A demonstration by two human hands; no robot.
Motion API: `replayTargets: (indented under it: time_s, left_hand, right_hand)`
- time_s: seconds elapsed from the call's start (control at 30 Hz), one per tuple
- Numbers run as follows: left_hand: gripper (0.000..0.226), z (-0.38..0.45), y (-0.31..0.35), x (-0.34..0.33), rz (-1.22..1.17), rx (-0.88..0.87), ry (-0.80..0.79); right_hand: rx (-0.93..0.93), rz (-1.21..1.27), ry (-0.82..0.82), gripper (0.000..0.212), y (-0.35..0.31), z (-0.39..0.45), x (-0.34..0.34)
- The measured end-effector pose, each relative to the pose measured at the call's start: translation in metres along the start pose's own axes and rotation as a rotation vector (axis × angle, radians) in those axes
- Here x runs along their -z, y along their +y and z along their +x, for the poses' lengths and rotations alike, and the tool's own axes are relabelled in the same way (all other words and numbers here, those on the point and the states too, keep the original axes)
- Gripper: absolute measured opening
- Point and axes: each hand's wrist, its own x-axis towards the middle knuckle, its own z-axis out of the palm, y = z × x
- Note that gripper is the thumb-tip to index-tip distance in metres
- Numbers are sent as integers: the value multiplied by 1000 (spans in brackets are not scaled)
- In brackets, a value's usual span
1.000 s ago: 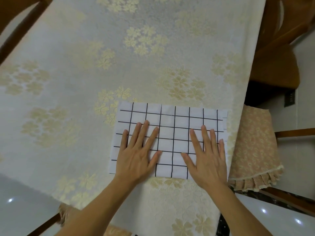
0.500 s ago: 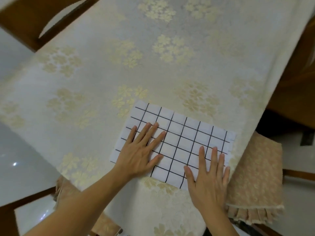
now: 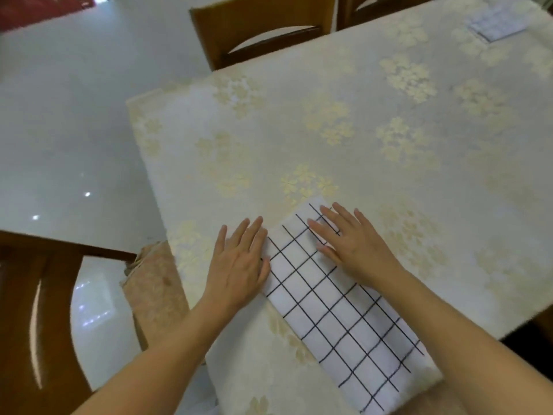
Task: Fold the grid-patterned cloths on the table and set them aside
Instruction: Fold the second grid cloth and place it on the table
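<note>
Cloth: a white cloth (image 3: 344,310) with a black grid lies folded into a long strip on the table, at its near edge. It runs on a diagonal, from the far left end under the hands to the near right end, which reaches the near border of the tablecloth.
Left hand: the left hand (image 3: 239,265) lies flat with straight fingers, close together. It rests at the left long edge of the cloth, mostly on the tablecloth, and the thumb side touches the cloth. It grasps nothing.
Right hand: the right hand (image 3: 350,244) lies flat on the far end of the cloth, palm down. The fingers (image 3: 323,227) are straight and a little spread, and point to the far left. They press on the cloth and do not curl around it.
Second cloth: another folded cloth (image 3: 495,23) lies at the far right of the table, well apart from the hands. It is blurred, but grid lines show faintly.
Table: a cream tablecloth (image 3: 299,130) with pale gold flowers covers the table.
Chairs: one wooden chair (image 3: 257,28) stands at the far side, and another chair (image 3: 33,310) at the near left, over a glossy white floor (image 3: 59,115).
</note>
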Motion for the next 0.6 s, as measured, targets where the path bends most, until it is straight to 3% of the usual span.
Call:
replayTargets:
  time_s: [0.3, 0.47, 0.6]
  left_hand:
    - [46, 5, 0, -19, -49, 124, 45]
    - [37, 12, 3, -22, -118, 198, 87]
    - [29, 16, 6, -25, -141, 230, 101]
  right_hand:
    - [285, 109, 53, 37, -5, 78, -4]
    - [306, 109, 54, 16, -9, 93, -6]
    - [313, 62, -13, 21, -11, 100, -6]
